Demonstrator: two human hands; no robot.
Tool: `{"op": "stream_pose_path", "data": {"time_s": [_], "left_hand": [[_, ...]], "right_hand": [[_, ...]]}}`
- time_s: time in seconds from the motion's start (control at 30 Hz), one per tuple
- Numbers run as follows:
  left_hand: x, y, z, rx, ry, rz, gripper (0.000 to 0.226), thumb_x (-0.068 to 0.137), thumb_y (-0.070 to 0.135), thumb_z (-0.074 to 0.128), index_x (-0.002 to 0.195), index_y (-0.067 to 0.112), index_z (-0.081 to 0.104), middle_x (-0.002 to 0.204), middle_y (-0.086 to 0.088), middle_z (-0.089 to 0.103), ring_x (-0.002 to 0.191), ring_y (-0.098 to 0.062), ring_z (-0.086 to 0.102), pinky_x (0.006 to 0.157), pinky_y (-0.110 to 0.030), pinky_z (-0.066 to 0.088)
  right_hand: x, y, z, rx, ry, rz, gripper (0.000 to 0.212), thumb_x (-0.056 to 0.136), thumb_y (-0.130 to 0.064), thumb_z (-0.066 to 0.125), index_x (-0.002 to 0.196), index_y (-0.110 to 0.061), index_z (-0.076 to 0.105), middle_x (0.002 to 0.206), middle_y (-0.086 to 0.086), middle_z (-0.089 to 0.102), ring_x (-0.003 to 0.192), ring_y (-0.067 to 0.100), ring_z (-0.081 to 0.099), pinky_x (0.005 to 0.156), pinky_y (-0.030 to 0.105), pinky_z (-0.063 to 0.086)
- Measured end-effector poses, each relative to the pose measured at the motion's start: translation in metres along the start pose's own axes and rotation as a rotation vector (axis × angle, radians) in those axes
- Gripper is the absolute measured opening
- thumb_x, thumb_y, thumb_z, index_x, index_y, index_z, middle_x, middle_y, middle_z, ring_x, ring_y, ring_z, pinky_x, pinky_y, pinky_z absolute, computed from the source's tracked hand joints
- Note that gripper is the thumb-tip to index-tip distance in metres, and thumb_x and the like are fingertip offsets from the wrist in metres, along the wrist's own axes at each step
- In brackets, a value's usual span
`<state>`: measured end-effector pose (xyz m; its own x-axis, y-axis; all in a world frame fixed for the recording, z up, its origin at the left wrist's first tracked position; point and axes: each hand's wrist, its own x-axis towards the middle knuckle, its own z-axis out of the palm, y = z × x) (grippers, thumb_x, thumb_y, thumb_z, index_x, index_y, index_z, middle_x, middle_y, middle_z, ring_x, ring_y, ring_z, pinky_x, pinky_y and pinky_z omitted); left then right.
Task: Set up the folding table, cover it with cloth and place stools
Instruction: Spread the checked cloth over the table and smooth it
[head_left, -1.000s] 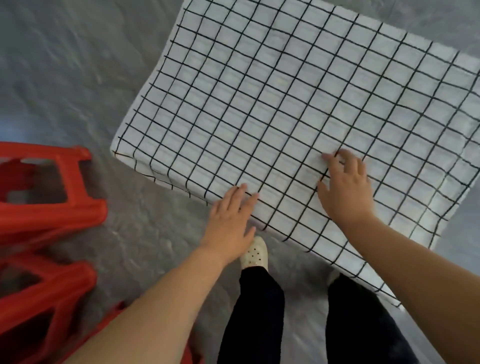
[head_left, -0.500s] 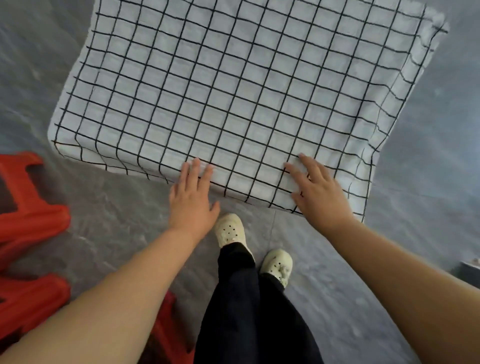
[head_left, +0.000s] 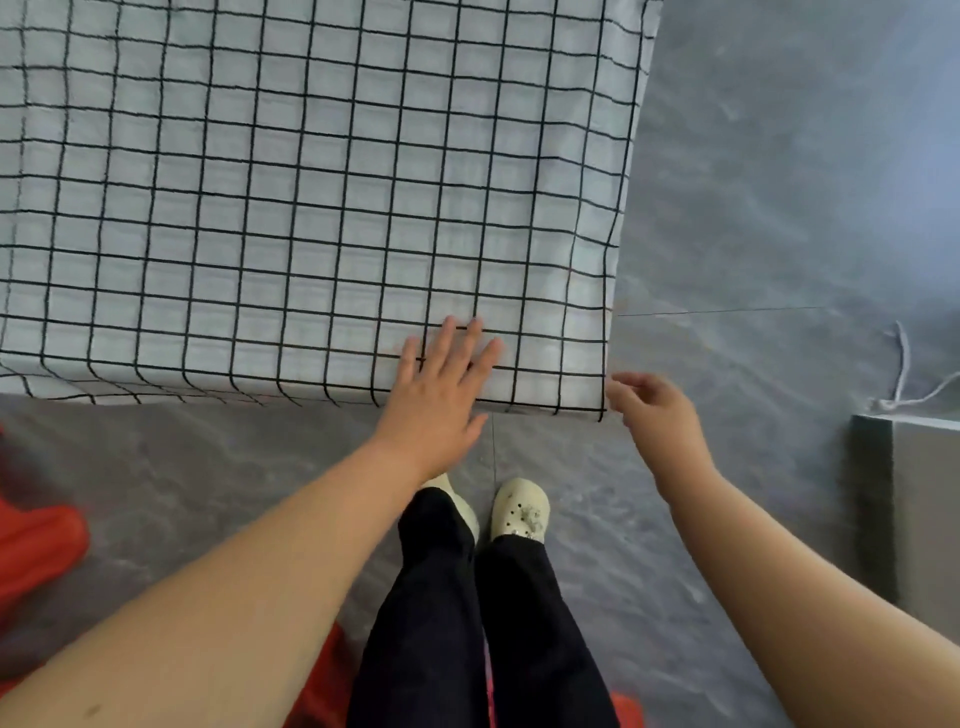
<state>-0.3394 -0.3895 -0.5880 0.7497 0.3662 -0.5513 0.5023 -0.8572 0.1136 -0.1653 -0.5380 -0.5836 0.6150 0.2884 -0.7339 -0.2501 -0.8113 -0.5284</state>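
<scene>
While the checked cloth lies over the table, filling the far left of the view, your left hand rests flat on it by the near edge, fingers spread. Your right hand is at the near right corner, fingers loosely curled; I cannot tell whether they pinch the hem. Expect the cloth to be light, soft and quick to slide, so take it by the corner hem and tug gently. Red stools stand near left.

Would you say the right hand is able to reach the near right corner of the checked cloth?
Probably yes: the right hand sits right beside that corner of the cloth, fingers loosely curled, with nothing between them.
</scene>
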Motion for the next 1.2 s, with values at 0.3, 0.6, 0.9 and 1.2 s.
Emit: {"op": "stream_pose_path", "data": {"time_s": [0.3, 0.6, 0.9, 1.2], "left_hand": [[0.012, 0.013, 0.001, 0.000, -0.039, -0.040, 0.081, 0.095, 0.045, 0.039, 0.148, 0.021, -0.016, 0.154, -0.005, -0.028, 0.141, -0.028, -0.025, 0.116, -0.053, -0.002], [0.012, 0.021, 0.005, 0.010, -0.023, -0.064, 0.082, 0.093, 0.047, 0.040, 0.149, 0.020, -0.014, 0.155, -0.004, -0.027, 0.142, -0.027, -0.024, 0.116, -0.052, -0.003], [-0.009, 0.046, 0.013, 0.012, -0.033, 0.010, 0.076, 0.096, 0.047, 0.034, 0.148, 0.025, -0.017, 0.150, 0.001, -0.030, 0.143, -0.021, -0.022, 0.118, -0.044, 0.004], [-0.001, 0.005, -0.010, -0.238, 0.112, -0.246, 0.062, 0.093, 0.040, 0.045, 0.148, 0.022, 0.022, 0.156, -0.005, 0.015, 0.143, -0.024, 0.013, 0.110, -0.043, 0.025]], "right_hand": [[0.024, 0.010, 0.007, 0.210, -0.152, 0.118, 0.039, 0.090, -0.030, 0.061, 0.126, -0.016, 0.056, 0.112, 0.000, 0.060, 0.104, 0.016, 0.054, 0.093, 0.033, 0.043], [0.012, 0.022, -0.007, 0.227, -0.141, 0.034, 0.020, 0.088, -0.020, 0.065, 0.069, -0.021, 0.059, 0.062, -0.009, 0.053, 0.060, 0.006, 0.045, 0.070, 0.022, 0.040], [-0.006, 0.051, -0.026, 0.120, -0.037, 0.061, 0.020, 0.090, -0.022, 0.061, 0.071, -0.018, 0.057, 0.066, -0.003, 0.055, 0.064, 0.012, 0.048, 0.061, 0.025, 0.040], [-0.006, 0.017, -0.004, -0.137, 0.187, -0.130, 0.047, 0.088, -0.029, 0.062, 0.131, -0.018, 0.047, 0.130, 0.002, 0.049, 0.120, 0.018, 0.047, 0.094, 0.032, 0.041]]}}
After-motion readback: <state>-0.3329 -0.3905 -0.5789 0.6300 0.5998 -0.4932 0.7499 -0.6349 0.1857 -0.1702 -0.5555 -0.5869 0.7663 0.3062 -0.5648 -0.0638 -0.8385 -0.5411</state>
